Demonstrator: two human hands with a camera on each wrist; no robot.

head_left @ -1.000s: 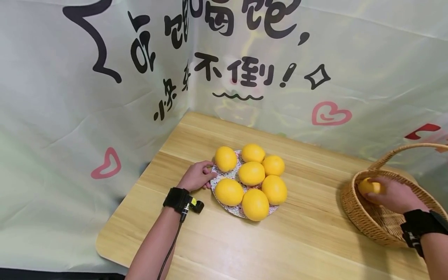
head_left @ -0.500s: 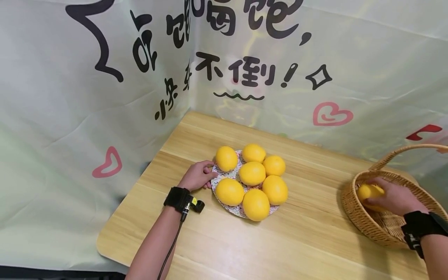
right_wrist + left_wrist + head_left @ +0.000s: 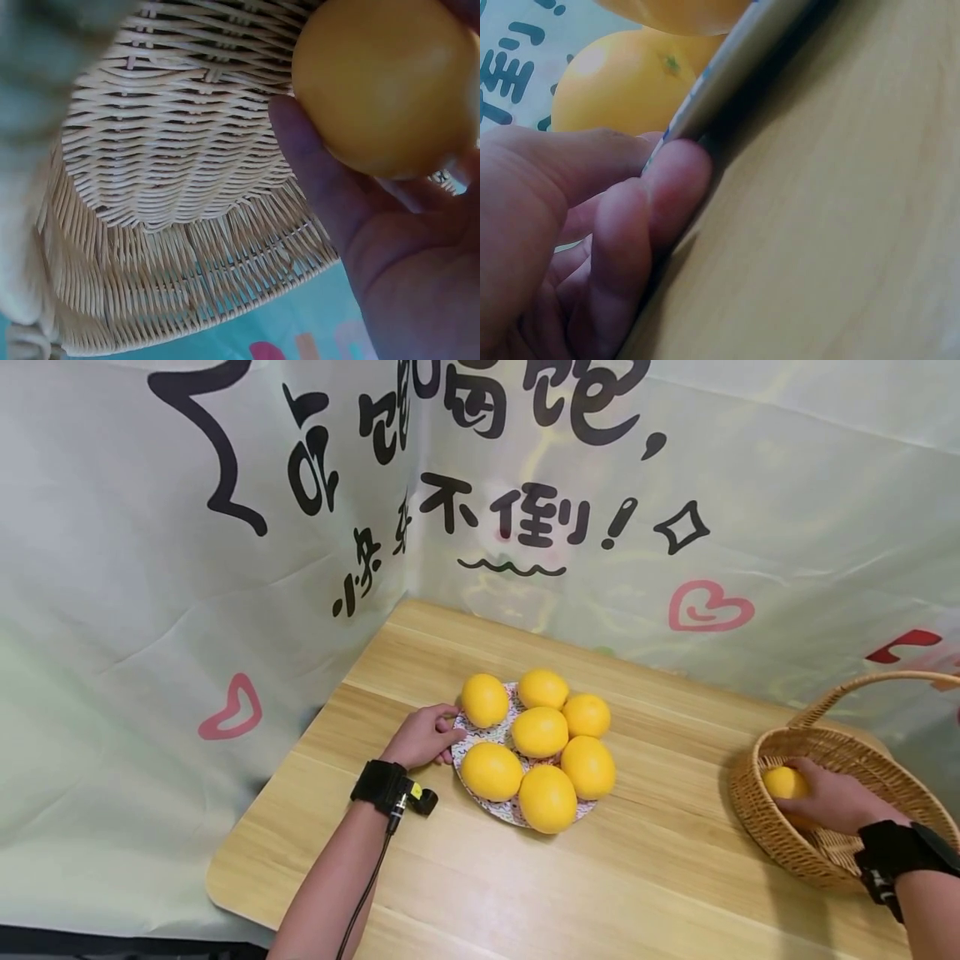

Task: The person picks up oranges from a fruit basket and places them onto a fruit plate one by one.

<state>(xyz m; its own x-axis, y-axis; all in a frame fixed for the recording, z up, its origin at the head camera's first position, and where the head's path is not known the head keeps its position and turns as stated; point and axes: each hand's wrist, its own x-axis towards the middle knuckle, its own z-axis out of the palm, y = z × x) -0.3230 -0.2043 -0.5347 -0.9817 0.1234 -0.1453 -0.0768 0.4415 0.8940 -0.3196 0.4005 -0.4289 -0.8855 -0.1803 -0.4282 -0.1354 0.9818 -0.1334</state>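
Observation:
My left hand (image 3: 423, 737) pinches the left rim of a patterned plate (image 3: 480, 735), and the left wrist view shows fingertips (image 3: 679, 176) under the plate's edge. Several yellow-orange oranges (image 3: 540, 732) lie on the plate. One orange (image 3: 619, 82) with a green stem mark sits just beyond the thumb. At the right, my right hand (image 3: 836, 793) is inside a wicker basket (image 3: 750, 793) and grips an orange (image 3: 784, 782). In the right wrist view the thumb and fingers curve round that orange (image 3: 386, 86), close above the woven bottom.
The basket's arched handle (image 3: 828, 693) rises over its far side. A wooden table (image 3: 660, 827) lies between plate and basket. Printed cloth walls (image 3: 585, 585) stand along the table's back and left. A cable (image 3: 367, 893) runs along the left forearm.
The right hand and its orange have shifted slightly left and lower inside the basket, towards its near-left wall. The left hand and the plate of oranges stay in place.

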